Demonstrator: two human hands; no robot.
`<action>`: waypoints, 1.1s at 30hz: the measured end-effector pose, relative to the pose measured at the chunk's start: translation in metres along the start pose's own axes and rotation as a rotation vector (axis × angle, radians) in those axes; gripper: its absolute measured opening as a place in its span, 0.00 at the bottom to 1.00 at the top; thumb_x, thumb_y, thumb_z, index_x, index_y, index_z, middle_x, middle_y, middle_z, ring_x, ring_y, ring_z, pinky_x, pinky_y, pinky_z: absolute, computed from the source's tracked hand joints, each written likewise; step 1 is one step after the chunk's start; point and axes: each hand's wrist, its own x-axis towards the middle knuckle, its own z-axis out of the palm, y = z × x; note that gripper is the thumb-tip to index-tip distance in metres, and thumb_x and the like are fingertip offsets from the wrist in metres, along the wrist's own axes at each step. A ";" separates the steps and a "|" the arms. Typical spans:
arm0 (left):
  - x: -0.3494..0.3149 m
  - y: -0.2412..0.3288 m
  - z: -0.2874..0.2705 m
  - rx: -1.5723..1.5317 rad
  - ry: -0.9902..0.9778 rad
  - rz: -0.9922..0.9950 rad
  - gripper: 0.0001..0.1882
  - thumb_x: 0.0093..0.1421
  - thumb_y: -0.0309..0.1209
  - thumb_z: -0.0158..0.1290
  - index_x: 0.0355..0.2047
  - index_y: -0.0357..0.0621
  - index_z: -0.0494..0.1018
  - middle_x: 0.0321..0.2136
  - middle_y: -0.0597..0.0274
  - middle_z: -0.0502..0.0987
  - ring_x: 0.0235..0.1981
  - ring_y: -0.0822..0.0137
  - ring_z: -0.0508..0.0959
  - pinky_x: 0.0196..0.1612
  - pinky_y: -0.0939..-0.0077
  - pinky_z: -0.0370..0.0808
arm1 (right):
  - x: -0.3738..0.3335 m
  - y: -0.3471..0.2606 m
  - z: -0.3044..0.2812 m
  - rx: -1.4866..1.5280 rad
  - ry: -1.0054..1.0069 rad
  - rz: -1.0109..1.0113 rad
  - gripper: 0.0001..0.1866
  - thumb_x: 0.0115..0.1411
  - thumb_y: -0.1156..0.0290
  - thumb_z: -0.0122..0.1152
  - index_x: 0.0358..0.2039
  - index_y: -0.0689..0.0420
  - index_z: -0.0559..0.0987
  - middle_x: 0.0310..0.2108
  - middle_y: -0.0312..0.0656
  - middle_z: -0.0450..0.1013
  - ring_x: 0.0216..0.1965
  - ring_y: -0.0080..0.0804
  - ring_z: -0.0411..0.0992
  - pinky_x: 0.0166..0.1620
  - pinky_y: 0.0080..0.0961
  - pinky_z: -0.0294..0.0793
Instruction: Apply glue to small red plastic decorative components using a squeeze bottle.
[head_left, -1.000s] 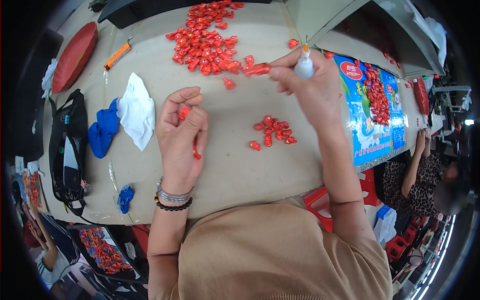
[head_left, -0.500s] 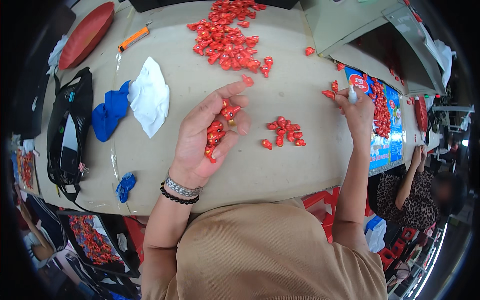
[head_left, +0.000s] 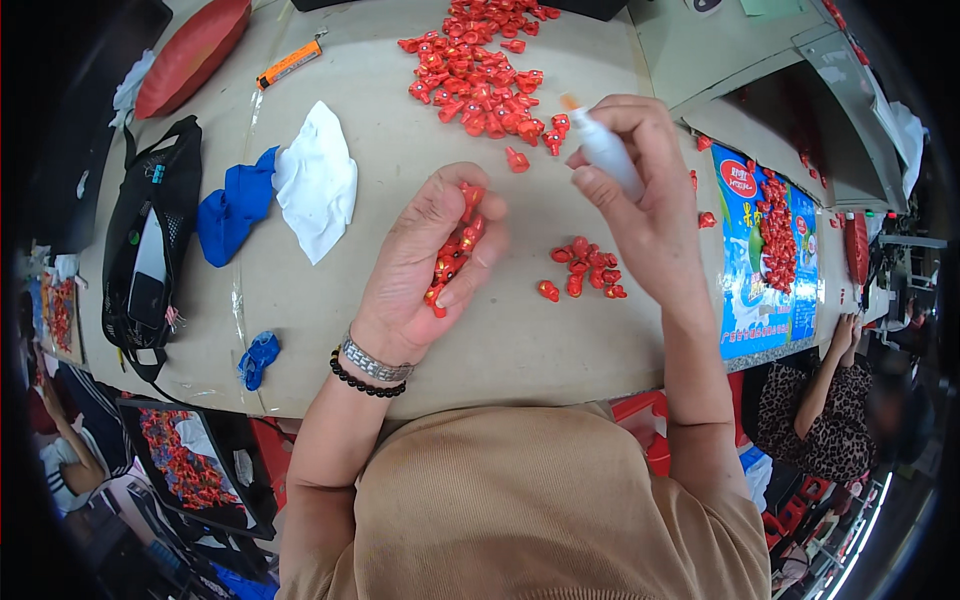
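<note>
Currently, the person's tan top (head_left: 550,500) comes nearest, below and to the right of the white cloth (head_left: 316,185) that lies on the counter (head_left: 490,360). A crumpled blue scrap (head_left: 260,358) also lies nearer the body than the white cloth, and slightly to its left.

The left hand (head_left: 405,265), to the right of the white cloth and a little nearer the person, grasps a handful of small glossy red pieces (head_left: 455,252), its fingers curled around them. A silver band (head_left: 375,362) and a black bead bracelet (head_left: 362,384) circle its wrist. Farther right of the white cloth, a small group of similar pieces (head_left: 585,268) rests on the counter. To the left of the white cloth lies a black bag (head_left: 178,190), with a blue cloth (head_left: 235,212) between the two.

The right hand (head_left: 655,200), well to the right of the white cloth, grips a tilted white bottle (head_left: 608,155), apart from the left hand. Much farther right of the white cloth, a blue printed sheet (head_left: 745,240) carries more red pieces.

Beyond the white cloth and to its right spreads a large red pile (head_left: 480,85). An orange tool (head_left: 289,64) lies beyond the white cloth, and a red dish (head_left: 195,55) sits beyond it, farther left.
</note>
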 end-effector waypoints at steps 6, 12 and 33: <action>0.001 -0.001 0.005 0.031 0.074 -0.005 0.21 0.67 0.38 0.44 0.58 0.44 0.61 0.37 0.59 0.71 0.25 0.74 0.64 0.11 0.89 0.60 | -0.012 -0.007 0.014 0.425 0.177 0.209 0.16 0.47 0.85 0.63 0.39 0.63 0.76 0.40 0.42 0.73 0.37 0.28 0.74 0.37 0.23 0.76; 0.003 0.001 0.009 0.042 0.104 0.025 0.22 0.67 0.37 0.45 0.56 0.38 0.63 0.35 0.61 0.75 0.22 0.74 0.67 0.11 0.87 0.59 | -0.019 0.014 0.009 0.310 0.180 -0.033 0.14 0.43 0.88 0.65 0.33 0.65 0.77 0.37 0.45 0.76 0.37 0.29 0.76 0.34 0.23 0.79; 0.002 -0.004 0.021 0.385 0.367 0.047 0.23 0.68 0.51 0.35 0.31 0.44 0.64 0.20 0.62 0.69 0.13 0.76 0.63 0.10 0.85 0.54 | -0.018 0.012 0.009 0.078 0.136 -0.240 0.15 0.38 0.90 0.62 0.30 0.66 0.79 0.32 0.47 0.77 0.32 0.34 0.77 0.28 0.22 0.77</action>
